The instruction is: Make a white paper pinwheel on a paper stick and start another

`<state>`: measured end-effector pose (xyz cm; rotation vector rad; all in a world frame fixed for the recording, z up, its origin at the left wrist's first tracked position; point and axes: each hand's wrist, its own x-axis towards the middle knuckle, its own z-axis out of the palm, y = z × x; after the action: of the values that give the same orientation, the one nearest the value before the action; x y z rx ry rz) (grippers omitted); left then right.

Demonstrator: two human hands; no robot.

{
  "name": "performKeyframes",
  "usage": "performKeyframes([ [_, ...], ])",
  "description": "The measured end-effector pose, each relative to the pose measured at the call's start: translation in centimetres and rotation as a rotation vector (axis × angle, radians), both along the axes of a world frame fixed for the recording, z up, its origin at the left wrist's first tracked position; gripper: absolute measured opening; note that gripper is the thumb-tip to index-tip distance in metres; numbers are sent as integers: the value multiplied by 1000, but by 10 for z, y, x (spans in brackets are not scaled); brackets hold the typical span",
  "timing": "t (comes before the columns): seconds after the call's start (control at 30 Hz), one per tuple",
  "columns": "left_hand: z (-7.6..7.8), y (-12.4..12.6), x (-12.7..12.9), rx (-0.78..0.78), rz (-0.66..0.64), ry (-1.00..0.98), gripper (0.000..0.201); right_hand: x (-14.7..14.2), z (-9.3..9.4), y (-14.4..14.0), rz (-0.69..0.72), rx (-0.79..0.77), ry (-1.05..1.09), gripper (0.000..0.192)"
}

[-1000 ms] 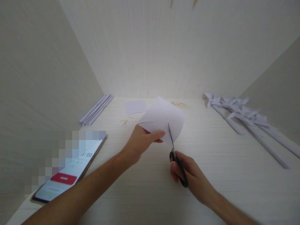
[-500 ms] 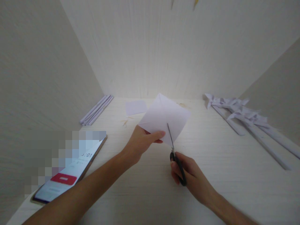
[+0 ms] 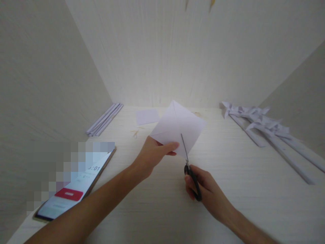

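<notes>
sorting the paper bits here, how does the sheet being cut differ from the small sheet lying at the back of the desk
The sheet being cut is pinched in the left hand and lifted off the desk; the small sheet lies flat, untouched. The held sheet looks bigger and shows crease lines, while the small one looks plain. Scissors in the right hand bite into the held sheet only. Both are white paper.

The tabletop (image 3: 157,210) is pale wood-look board with a fine streaked grain and a matt finish; the walls (image 3: 177,51) around it look the same. A square sheet of paper (image 3: 179,127) is thin, white, matt and creased. The scissors (image 3: 191,169) have slim grey metal blades and black plastic handles with a slight sheen. The phone (image 3: 73,189) has a glossy glass screen. Folded paper strips (image 3: 105,118) and paper pinwheels (image 3: 266,130) are matt white.
</notes>
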<state>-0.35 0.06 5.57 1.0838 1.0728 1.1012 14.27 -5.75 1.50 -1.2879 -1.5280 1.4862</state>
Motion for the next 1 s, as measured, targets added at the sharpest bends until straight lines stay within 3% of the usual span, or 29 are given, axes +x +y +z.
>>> performKeyframes([
  [0.43,-5,1,2,-6,15,-19,25,0,-1,0,-2,-17,-16,34],
  [0.8,-12,14,-3,157,395,-206,26,1,-5,0,49,7,-56,31],
  [0.93,-20,24,-8,145,444,-300,26,2,-5,3,34,12,21,31],
  [1.0,-28,27,-8,119,410,-297,23,3,-7,7,-8,28,83,31],
])
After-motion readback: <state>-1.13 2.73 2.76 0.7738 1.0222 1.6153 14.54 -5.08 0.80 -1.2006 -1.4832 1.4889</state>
